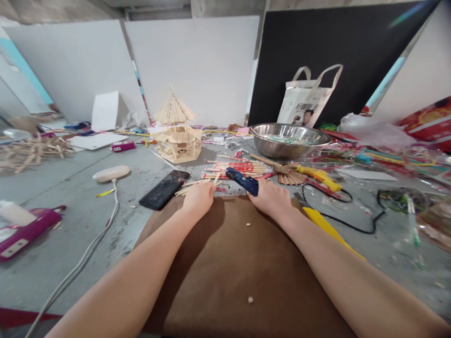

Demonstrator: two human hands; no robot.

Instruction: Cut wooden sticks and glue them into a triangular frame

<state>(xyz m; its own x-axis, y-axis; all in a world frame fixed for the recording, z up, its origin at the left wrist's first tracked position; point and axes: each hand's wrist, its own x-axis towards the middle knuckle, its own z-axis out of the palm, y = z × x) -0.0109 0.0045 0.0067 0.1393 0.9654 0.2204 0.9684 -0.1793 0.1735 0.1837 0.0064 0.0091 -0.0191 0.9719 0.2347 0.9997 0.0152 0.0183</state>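
Observation:
My left hand (198,201) is closed, its fingertips pinching a thin pale wooden stick (216,179) that points up and away. More loose sticks (185,188) lie just beyond its knuckles, partly hidden by the hand. My right hand (273,197) is wrapped round a dark blue, speckled hand tool (242,180), which tilts up toward the left; its exact kind is unclear. Beyond both hands lie bundles of wooden sticks (239,169) with red-and-white wrappers. Brown cloth (225,263) stretches between my forearms, with two small pale wooden offcuts (250,299) on it.
A black phone (165,190) lies left of my left hand. Farther back stand a stick-built pagoda model (178,136) and a steel basin (278,146). At right are a yellow-handled tool (322,178) with a black cord and a folded fan (289,174). Left is a purple power strip (31,232).

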